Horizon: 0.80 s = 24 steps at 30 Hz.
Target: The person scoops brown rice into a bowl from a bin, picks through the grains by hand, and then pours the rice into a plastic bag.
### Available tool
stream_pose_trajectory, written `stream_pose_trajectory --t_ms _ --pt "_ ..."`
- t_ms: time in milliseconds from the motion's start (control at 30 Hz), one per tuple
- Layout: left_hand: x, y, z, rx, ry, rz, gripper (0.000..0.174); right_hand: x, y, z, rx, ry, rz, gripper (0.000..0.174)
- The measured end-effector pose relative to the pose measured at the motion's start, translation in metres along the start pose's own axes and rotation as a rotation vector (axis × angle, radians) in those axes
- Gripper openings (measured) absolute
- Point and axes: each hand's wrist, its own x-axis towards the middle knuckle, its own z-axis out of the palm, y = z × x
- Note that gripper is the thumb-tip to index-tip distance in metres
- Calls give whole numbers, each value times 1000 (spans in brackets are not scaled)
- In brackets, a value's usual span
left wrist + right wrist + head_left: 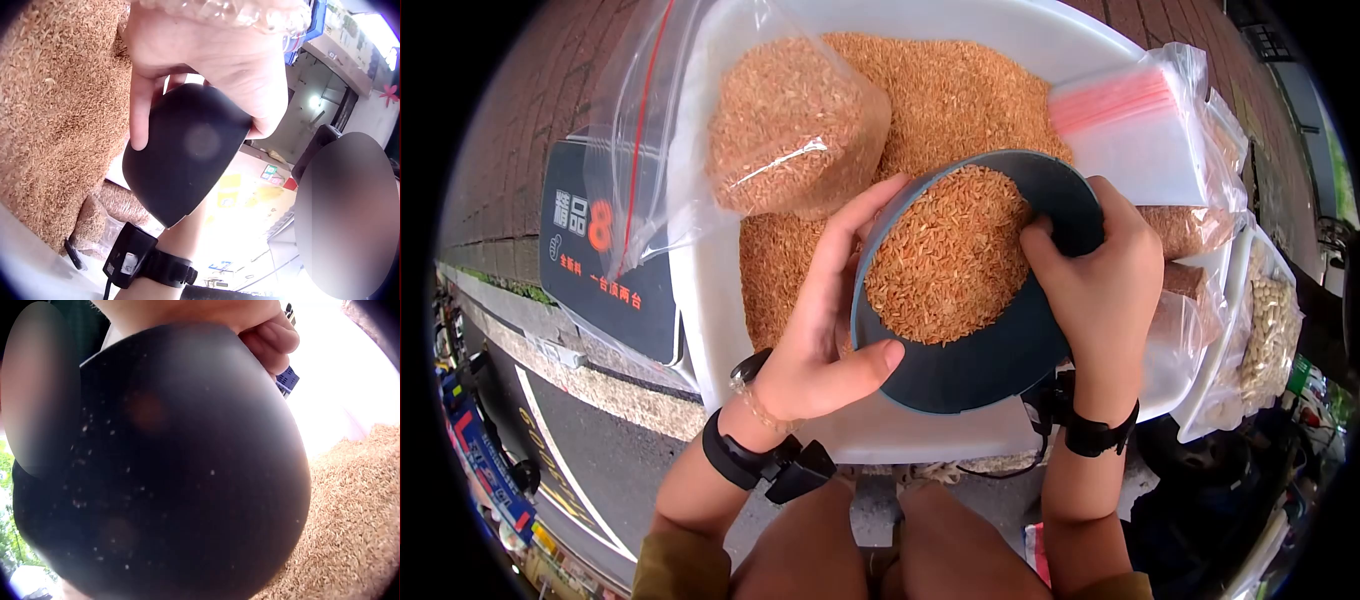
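Both hands hold a dark bowl (970, 375), tilted, with reddish-brown rice (948, 260) lying in it. My left hand (810, 355) grips its left side, the thumb by the near rim and the fingers along the outer wall. On the right, my right hand (1110, 285) pinches the rim, its thumb inside the bowl. The left wrist view shows the bowl's dark outside (187, 150) under the left hand (206, 56). In the right wrist view the bowl's underside (187, 475), flecked with pale specks, fills most of the picture; the right fingers (272, 350) curl behind its edge.
Beneath the bowl, a white tub (705, 300) holds loose rice (960, 90). A clear zip bag of rice (790, 130) stands at its back left. Red-striped plastic bags (1135, 130) lie at the right, near a bag of pale beans (1270, 330). A dark printed box (605, 260) sits left.
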Motion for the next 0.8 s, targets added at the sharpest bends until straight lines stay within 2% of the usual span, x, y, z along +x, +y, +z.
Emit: stream_pose_trajectory --t_ms 367,467,567,800 --pt "-2 2 4 34 83 -49 84 3 -3 2 -192 6 -64 24" --pt "-3 4 5 22 109 -73 84 1 -4 -4 -162 82 -97 22" --pt "-2 8 6 18 144 -87 83 -4 -9 -12 -184 58 -1 19" --pt "-2 8 5 -9 189 -83 83 -9 -6 -13 -208 159 -86 13"
